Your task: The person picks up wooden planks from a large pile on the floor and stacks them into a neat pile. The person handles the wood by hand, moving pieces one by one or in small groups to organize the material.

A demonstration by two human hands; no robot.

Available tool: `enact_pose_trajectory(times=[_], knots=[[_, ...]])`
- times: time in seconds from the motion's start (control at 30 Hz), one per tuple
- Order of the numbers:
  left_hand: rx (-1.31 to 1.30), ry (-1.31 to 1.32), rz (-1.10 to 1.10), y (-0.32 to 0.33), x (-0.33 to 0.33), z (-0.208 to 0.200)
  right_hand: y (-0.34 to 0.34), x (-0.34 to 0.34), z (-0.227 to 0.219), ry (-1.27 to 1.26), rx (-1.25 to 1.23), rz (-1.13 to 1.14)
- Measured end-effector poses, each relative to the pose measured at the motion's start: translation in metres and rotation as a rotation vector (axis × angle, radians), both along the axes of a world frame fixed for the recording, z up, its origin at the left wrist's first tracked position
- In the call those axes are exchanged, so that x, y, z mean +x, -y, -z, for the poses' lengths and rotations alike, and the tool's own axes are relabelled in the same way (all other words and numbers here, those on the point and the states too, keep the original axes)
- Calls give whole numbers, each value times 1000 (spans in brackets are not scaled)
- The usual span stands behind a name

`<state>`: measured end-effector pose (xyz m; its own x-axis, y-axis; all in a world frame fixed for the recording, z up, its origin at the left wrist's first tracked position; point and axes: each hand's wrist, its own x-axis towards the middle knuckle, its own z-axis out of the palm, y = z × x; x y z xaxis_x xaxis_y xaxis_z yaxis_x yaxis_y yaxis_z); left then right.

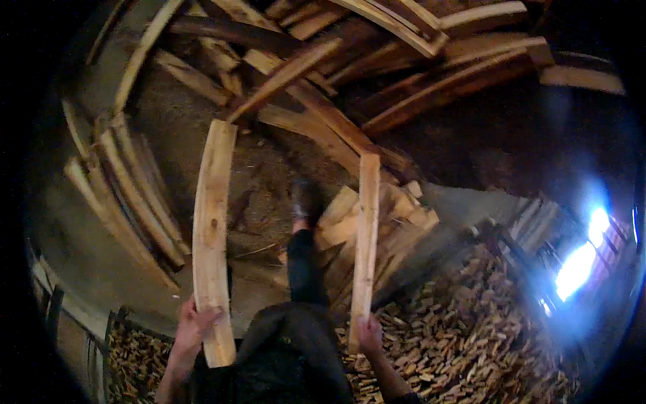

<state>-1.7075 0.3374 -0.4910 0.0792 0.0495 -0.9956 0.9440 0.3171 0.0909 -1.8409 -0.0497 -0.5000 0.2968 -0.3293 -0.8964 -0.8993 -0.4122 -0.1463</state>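
My left hand [196, 323] is closed around the lower part of a long, broad wooden plank [214, 209], pale with a few dark knots. My right hand [369, 334] grips a narrower pale wooden slat [366, 236] near its lower end. Both pieces point away from me, roughly side by side and apart. The slat's far end appears against a darker long piece of wood [330, 118] behind it; whether they touch I cannot tell. My leg [306, 266] shows between the two held pieces.
A jumbled heap of long split boards [444, 87] lies ahead. Several slats [131, 188] lie together on the floor at the left. Shorter pale pieces [340, 215] are piled behind the held slat. Many small wood chunks [471, 323] fill the lower right. Bright light [579, 269] glares at the right.
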Motion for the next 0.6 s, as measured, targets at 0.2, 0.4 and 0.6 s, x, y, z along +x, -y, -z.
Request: enact_pose_trajectory(times=[0.2, 0.4, 0.6], knots=[[-49, -28, -73, 5, -20, -14, -5, 39, 7, 94, 187, -338], [18, 113, -411, -18, -50, -50, -131, 193, 35, 248, 246, -585], [270, 8, -214, -75, -96, -49, -360, 329, 64, 511, 760, -950]])
